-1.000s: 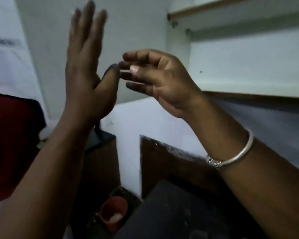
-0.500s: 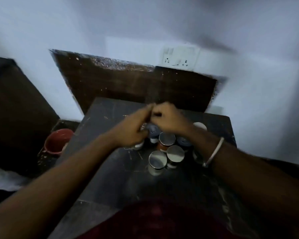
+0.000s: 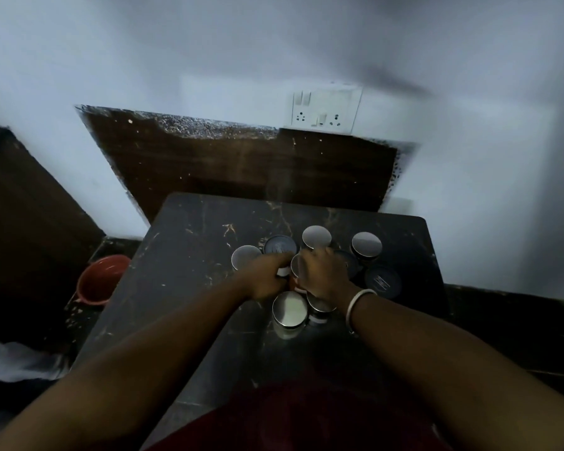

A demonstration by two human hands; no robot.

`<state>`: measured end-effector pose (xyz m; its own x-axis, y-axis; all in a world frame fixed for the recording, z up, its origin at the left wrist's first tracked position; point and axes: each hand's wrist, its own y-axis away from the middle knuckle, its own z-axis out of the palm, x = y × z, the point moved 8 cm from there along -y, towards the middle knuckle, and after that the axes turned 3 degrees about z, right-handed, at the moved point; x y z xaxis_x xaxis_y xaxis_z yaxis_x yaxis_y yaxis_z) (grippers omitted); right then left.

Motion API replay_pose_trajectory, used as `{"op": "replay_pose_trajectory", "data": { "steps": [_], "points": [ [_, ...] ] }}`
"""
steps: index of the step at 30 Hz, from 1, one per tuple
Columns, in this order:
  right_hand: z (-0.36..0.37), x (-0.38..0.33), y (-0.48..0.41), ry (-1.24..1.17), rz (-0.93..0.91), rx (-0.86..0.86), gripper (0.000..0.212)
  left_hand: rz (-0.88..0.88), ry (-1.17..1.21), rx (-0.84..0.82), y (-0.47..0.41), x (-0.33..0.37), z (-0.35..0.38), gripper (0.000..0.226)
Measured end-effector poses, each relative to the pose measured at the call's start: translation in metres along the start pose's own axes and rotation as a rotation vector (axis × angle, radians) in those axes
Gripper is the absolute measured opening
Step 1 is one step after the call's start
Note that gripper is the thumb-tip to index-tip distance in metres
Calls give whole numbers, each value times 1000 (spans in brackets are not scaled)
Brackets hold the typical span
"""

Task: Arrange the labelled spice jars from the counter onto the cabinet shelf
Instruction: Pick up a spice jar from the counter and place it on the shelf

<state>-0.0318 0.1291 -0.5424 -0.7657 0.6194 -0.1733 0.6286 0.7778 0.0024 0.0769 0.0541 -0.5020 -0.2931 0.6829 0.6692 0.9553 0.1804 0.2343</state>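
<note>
Jar lids (image 3: 289,308) shiny metal, some (image 3: 382,281) matt dark. Counter (image 3: 189,275) dark polished stone, scuffed. Bangle (image 3: 358,299) glossy metal. Bucket (image 3: 100,279) red plastic.

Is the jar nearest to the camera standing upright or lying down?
Upright: the nearest jar shows its round silver lid facing up on the counter.

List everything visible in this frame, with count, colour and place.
spice jars: at least eight, silver or dark lids, clustered on the counter
counter: one, dark stone, centre
backsplash panel: one, dark brown, behind counter
switch and socket plate: one, white, on wall
bucket: one, red, floor at left
bangle: one, silver, right wrist
left hand: among the jars, grip unclear
right hand: over the middle jars, grip unclear
</note>
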Motion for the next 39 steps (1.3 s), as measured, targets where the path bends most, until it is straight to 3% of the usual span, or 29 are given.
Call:
{"op": "replay_pose_trajectory", "data": {
  "steps": [2, 5, 7, 12, 16, 19, 22, 24, 29, 39],
  "points": [
    [-5, 0, -1, -60, -15, -2, 27, -24, 10, 22, -1, -6, -4, 62],
    [-32, 1, -7, -201, -5, -56, 52, -3, 0, 56, -2, -16, -15, 65],
    [-71, -3, -15, -258, -9, -46, 53, 38, 29, 92, -1, -12, -31, 65],
    [-228, -25, -21, -514, -88, 22, 49, 298, 442, 295, 15, 64, -110, 65],
    [-348, -42, 7, -825, -150, 279, 45, 609, 669, 456, 42, 151, -179, 71],
    [-397, -56, 39, -1159, -292, 479, 36, 756, 772, 522, 68, 206, -213, 68],
    [-410, -62, 65, -1499, -426, 579, 14, 854, 911, 475, 86, 240, -223, 73],
    [-408, -63, 75, -1616, -478, 616, 14, 874, 981, 431, 92, 250, -220, 75],
    [-402, -65, 83, -1682, -483, 674, 26, 876, 1047, 420, 97, 254, -212, 75],
    [-394, -61, 77, -1691, -420, 682, 24, 801, 1080, 428, 91, 247, -207, 83]
  ]
}}
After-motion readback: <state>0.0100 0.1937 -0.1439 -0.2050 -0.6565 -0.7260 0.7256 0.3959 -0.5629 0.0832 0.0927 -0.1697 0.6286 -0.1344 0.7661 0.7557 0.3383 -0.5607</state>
